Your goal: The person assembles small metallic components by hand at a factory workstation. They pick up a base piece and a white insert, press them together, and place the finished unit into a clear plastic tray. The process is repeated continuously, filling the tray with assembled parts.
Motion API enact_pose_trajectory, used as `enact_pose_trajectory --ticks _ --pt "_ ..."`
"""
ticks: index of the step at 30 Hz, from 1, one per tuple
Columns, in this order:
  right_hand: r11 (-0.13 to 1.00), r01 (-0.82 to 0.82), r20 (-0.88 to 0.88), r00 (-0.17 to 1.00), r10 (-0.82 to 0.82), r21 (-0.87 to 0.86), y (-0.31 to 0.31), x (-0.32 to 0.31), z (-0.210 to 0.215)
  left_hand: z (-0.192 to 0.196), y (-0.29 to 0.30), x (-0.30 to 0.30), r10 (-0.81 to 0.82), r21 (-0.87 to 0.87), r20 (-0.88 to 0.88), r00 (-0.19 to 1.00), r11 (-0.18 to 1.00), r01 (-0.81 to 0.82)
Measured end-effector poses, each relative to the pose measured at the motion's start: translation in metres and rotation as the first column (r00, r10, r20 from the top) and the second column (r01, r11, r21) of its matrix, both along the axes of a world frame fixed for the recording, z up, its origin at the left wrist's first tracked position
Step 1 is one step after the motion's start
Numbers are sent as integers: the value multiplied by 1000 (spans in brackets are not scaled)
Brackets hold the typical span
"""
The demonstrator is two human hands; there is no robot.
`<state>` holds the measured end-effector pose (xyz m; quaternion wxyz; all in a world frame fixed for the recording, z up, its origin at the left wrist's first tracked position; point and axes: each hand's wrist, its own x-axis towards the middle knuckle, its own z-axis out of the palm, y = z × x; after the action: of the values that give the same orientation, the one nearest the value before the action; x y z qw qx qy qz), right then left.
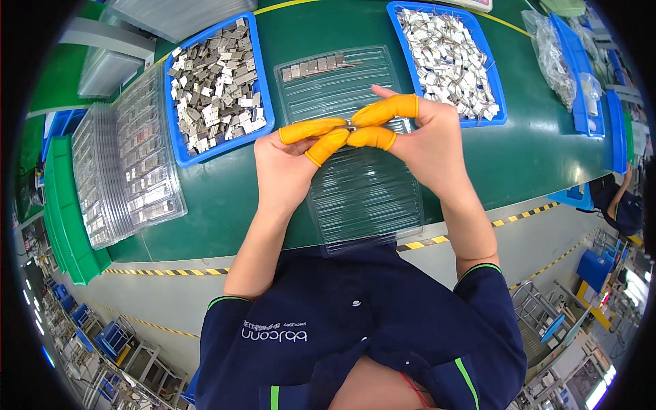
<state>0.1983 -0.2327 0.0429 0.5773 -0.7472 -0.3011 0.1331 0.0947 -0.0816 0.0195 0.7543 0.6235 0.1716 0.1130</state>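
Note:
My left hand (290, 164) and my right hand (427, 140) meet over a clear ribbed plastic tray (362, 198) on the green table. Both wear orange finger cots on thumb and first fingers. Between the fingertips they pinch one small metal part (350, 128), mostly hidden by the cots. A short row of similar grey parts (316, 67) lies in the tray's far left groove. A blue bin of grey metal pieces (215, 85) stands just left of the tray. A blue bin of small silvery parts with thin leads (447, 58) stands to its right.
Stacked clear trays holding parts (126, 160) lie at the left, beside green bins (65, 225). More clear trays (123, 41) sit at the far left. A clear plastic bag (553, 58) and blue containers (588, 75) are at the right. Yellow-black tape (526, 214) marks the table's near edge.

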Motion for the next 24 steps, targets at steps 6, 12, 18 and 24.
enact_pose_trajectory --ticks 6,12,18,24 --pt "958 -269 -211 936 283 94 -6 4 -1 14 12 -7 -268 -185 10 963 946 265" --pt "980 -185 -459 866 197 72 -11 -8 -4 12 2 -8 -299 -207 -65 952 937 281" --pt "996 -49 -51 998 46 -69 -8 -18 4 -2 -6 -10 -130 -419 49 990 898 138" --pt "987 25 223 975 11 -160 15 -21 -4 -6 0 -13 7 -538 -55 998 842 -36"
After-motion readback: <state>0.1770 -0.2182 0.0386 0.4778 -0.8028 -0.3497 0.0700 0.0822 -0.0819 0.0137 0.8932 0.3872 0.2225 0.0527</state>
